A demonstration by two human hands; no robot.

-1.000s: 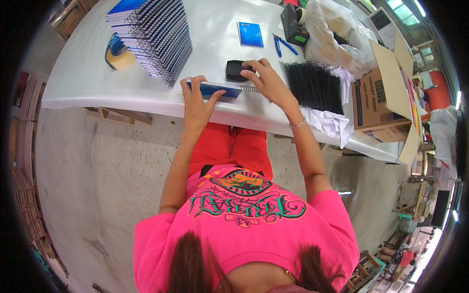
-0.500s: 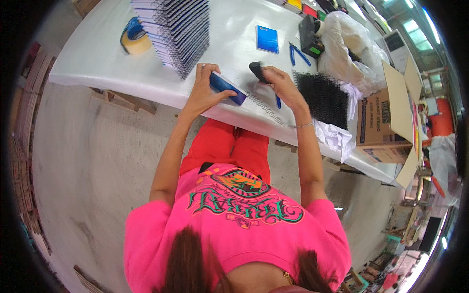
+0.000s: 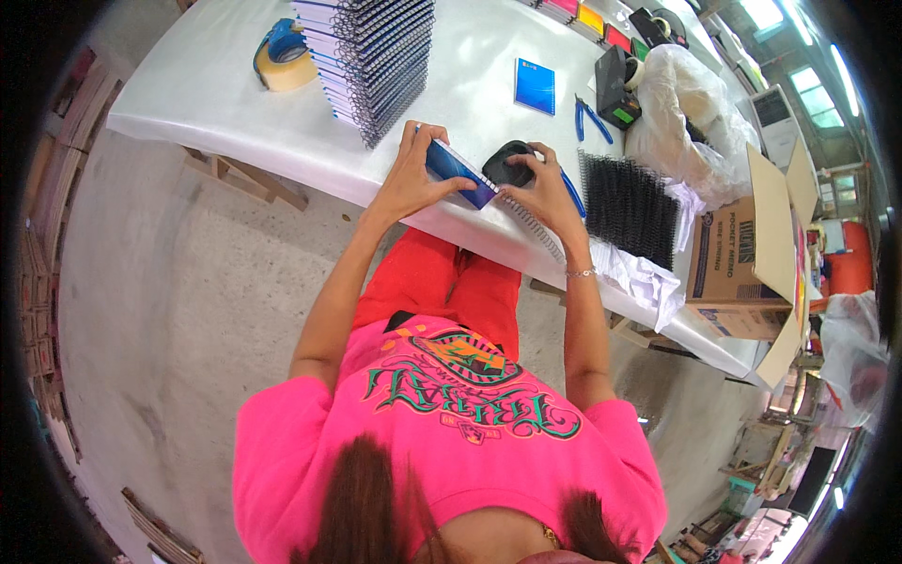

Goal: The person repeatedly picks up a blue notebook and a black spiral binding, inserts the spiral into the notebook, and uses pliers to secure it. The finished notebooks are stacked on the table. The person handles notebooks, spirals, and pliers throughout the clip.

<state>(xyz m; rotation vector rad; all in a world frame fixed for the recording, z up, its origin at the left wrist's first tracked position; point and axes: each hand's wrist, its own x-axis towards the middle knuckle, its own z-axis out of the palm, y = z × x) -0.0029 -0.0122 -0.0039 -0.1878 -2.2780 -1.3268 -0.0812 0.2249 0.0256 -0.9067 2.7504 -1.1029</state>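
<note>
My left hand (image 3: 404, 188) grips a small blue notepad (image 3: 453, 171) by its sides, near the table's front edge. At the pad's right edge my right hand (image 3: 552, 199) is closed on a black rounded object (image 3: 508, 162), whose exact kind I cannot make out. It rests against the pad's punched edge. A thin wire spiral coil (image 3: 534, 226) runs from the pad's lower corner, by my right thumb, down past the table edge. A blue tool handle (image 3: 572, 194) lies right beside my right fingers, partly hidden.
A tall stack of spiral-bound notebooks (image 3: 376, 66) stands left, beside a tape roll (image 3: 285, 68). Another blue notepad (image 3: 535, 86), blue pliers (image 3: 592, 120), a pile of black coils (image 3: 631, 209), a plastic bag (image 3: 681, 113) and an open carton (image 3: 733, 258) occupy the right.
My right hand has brought the black object left and down to the pad's punched edge. The left hand still holds the pad. The view has shifted slightly.
</note>
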